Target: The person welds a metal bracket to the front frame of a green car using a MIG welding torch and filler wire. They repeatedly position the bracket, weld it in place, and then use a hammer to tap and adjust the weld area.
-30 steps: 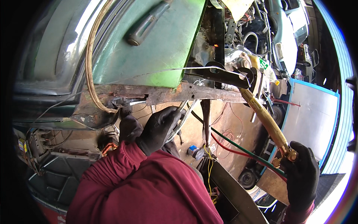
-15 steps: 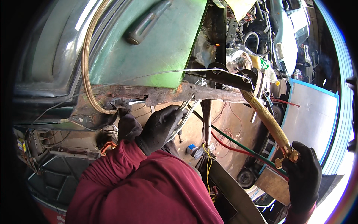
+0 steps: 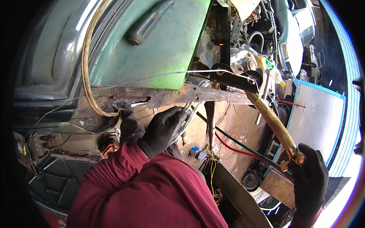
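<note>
We grip the valve end of the brass torch (image 3: 274, 120) in the closed fingers of the right hand (image 3: 310, 178); its body slants up and left from them. The left hand (image 3: 162, 130) closes its fingers around thin metal rods (image 3: 191, 117), which extend past the fingertips toward the rusted rail (image 3: 167, 97). Caution: a slackened left grip could let rods slip. A snagged green hose (image 3: 228, 137) or red hose (image 3: 236, 152), left of the right fingers, could drag the torch aside; bumping a valve knob (image 3: 284, 166) could alter flow.

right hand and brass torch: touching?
Touching. The head view shows the right hand gripping the lower end of the brass torch, by its knobs.
</note>
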Tool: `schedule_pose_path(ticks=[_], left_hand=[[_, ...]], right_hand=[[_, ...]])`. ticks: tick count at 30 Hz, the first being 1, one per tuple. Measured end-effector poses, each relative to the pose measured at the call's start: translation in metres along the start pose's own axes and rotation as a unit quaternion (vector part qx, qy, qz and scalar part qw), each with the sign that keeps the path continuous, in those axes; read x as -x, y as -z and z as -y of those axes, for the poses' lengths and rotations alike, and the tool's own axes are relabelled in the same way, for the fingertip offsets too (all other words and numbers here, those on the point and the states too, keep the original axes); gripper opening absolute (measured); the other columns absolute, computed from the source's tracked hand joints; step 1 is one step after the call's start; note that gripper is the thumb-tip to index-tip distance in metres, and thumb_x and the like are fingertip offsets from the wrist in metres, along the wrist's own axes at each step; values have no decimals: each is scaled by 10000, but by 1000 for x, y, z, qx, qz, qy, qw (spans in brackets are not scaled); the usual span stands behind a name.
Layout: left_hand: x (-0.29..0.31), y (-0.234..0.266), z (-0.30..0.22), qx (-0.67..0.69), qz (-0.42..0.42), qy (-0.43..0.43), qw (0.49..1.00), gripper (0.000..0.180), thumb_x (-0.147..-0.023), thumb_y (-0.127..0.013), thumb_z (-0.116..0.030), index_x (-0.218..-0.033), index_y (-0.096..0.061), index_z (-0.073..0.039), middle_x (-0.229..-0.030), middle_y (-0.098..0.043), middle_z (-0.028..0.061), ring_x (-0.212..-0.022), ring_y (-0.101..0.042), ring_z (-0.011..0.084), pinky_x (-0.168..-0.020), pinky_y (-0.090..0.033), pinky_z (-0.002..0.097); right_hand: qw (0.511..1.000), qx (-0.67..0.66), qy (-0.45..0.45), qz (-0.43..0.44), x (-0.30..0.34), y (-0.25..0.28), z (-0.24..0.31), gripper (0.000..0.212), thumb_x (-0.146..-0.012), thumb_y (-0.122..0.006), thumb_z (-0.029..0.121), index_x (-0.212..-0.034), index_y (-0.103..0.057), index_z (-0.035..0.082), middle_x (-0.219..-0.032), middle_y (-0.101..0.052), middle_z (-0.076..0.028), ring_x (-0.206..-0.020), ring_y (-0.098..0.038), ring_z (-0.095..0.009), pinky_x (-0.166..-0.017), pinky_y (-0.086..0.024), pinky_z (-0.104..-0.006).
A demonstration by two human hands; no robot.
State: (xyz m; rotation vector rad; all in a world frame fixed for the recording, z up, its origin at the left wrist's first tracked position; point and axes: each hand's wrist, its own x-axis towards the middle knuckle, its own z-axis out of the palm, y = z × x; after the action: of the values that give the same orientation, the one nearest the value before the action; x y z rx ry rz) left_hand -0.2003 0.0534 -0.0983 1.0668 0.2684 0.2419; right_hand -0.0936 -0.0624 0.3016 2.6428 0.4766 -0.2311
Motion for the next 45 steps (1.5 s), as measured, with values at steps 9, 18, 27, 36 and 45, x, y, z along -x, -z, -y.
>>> schedule_pose_path(ticks=[9, 18, 27, 36, 45], left_hand=[[-2, 3, -12, 85, 6, 132, 988, 424, -1166, -571, -394, -1288, -705, -11, -874, -643, 8, -717, -597, 69, -638, -495, 279], [-1, 4, -7, 44, 5, 73, 996, 409, -1164, -580, -380, -1259, -708, -4, -893, -660, 5, -730, -605, 62, -643, -497, 275], [-2, 2, -8, 53, 0, 63, 997, 395, -1166, -579, -362, -1253, -704, 2, -936, -681, 9, -740, -605, 63, -663, -515, 274], [0, 3, -6, 28, -3, 52, 998, 388, -1161, -590, -356, -1285, -711, -9, -986, -696, -3, -777, -576, 43, -684, -518, 263], [0, 3, -6, 19, -6, 36, 999, 379, -1161, -591, -352, -1279, -727, -19, -912, -632, -32, -753, -497, 28, -652, -461, 249]], right_hand=[[999, -42, 22, 12, -2, 2, 1, 465, -879, -796, -70, -1328, -696, -7, -1099, -694, -133, -983, -731, -215, -836, -604, -348], [999, -35, 15, 8, -3, 5, 4, 469, -865, -794, -63, -1321, -701, -5, -1096, -707, -133, -968, -734, -221, -851, -598, -357], [1000, 0, 23, -1, -2, 4, 5, 460, -865, -791, -56, -1313, -707, 3, -1090, -720, -138, -968, -741, -228, -858, -599, -363], [1000, -15, -11, -1, -3, 1, 3, 459, -838, -836, 23, -1285, -738, 58, -1161, -758, -143, -1001, -776, -274, -870, -604, -388], [999, -30, 0, 11, -2, 3, 8, 465, -877, -786, -44, -1333, -701, -10, -1088, -701, -129, -953, -730, -216, -832, -601, -349]])
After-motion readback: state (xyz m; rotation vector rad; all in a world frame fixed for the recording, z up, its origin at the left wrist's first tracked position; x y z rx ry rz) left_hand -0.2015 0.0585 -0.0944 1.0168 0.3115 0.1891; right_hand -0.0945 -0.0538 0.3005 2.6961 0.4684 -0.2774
